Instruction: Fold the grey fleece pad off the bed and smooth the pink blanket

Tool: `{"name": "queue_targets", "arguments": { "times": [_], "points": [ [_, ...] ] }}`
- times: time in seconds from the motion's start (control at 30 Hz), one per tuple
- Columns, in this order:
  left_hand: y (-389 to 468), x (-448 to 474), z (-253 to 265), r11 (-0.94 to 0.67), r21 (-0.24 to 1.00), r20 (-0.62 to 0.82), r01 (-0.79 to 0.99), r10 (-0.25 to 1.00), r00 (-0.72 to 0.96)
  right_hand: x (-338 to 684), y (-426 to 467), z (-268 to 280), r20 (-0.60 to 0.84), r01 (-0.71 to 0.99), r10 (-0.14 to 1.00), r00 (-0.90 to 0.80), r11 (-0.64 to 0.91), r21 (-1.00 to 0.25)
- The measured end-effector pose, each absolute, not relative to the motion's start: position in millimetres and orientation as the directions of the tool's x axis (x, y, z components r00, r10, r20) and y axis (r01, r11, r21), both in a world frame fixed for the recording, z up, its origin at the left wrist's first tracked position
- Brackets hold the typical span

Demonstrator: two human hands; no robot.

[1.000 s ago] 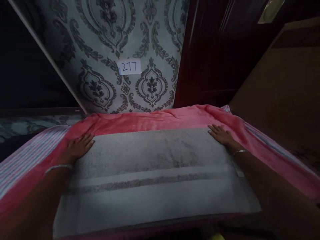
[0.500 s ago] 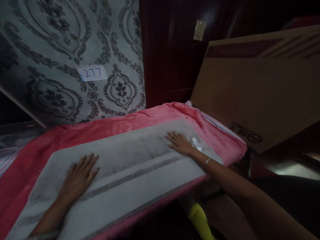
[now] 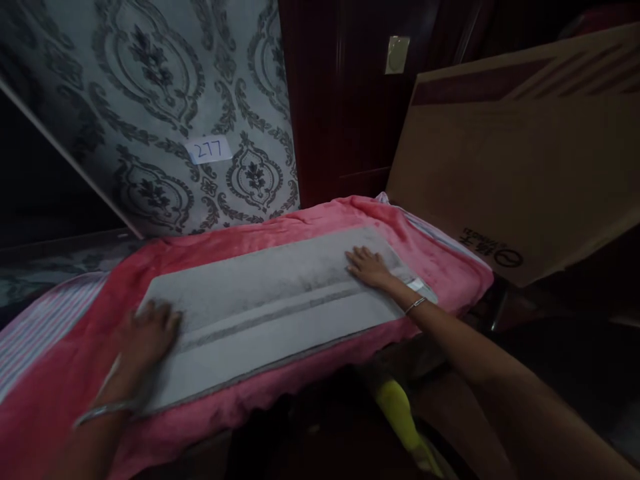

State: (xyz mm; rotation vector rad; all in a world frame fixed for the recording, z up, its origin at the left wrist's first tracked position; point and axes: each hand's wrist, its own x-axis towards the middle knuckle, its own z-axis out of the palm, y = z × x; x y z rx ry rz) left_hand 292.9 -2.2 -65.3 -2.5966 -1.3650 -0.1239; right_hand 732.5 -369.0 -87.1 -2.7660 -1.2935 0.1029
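A folded grey towel [image 3: 250,273] with a darker stripe lies long and flat on a pink blanket [image 3: 225,243]. At its left end rests my left hand [image 3: 150,333], fingers apart and a little bent, slightly blurred. Toward the right end, my right hand [image 3: 369,268] lies palm down on the towel with its fingers spread. A small white tag [image 3: 416,284] shows at the towel's right edge beside my right wrist. Neither hand grasps anything that I can see.
Behind the blanket stands a patterned wallpapered wall [image 3: 150,127] bearing a paper label [image 3: 209,149] marked 277. A large cardboard box [image 3: 520,153] leans at the right. Striped cloth [image 3: 55,327] shows at the left, and something yellow [image 3: 400,410] below the front edge.
My left hand has drawn the towel's left end inward, and the towel looks shorter and straighter. The right hand stays on the towel near the right end. The view has shifted a little.
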Motion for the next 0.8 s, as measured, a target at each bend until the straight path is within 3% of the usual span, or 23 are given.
{"name": "queue_targets", "arguments": {
  "times": [0.07, 0.17, 0.33, 0.53, 0.8],
  "points": [
    [-38, 338, -61, -0.669, -0.106, 0.141, 0.735, 0.722, 0.677, 698, -347, -89, -0.022, 0.844, 0.852, 0.524, -0.522, -0.124],
    [-89, 410, -63, -0.887, -0.025, 0.056, 0.461, 0.459, 0.886, 659, -312, -91, 0.015, 0.912, 0.923, 0.385, -0.377, -0.159],
    [-126, 478, -84, -0.974, 0.067, -0.007, 0.217, 0.217, 0.976, 637, -273, -99, 0.040, 0.947, 0.962, 0.271, -0.259, -0.190],
    [-97, 509, -95, -0.978, 0.110, -0.041, 0.176, 0.172, 0.984, 662, -237, -104, 0.028, 0.956, 0.969, 0.246, -0.238, -0.171],
    [-23, 525, -94, -0.945, 0.132, -0.043, 0.301, 0.298, 0.954, 716, -208, -90, -0.039, 0.923, 0.926, 0.376, -0.377, -0.069]
  ]
}}
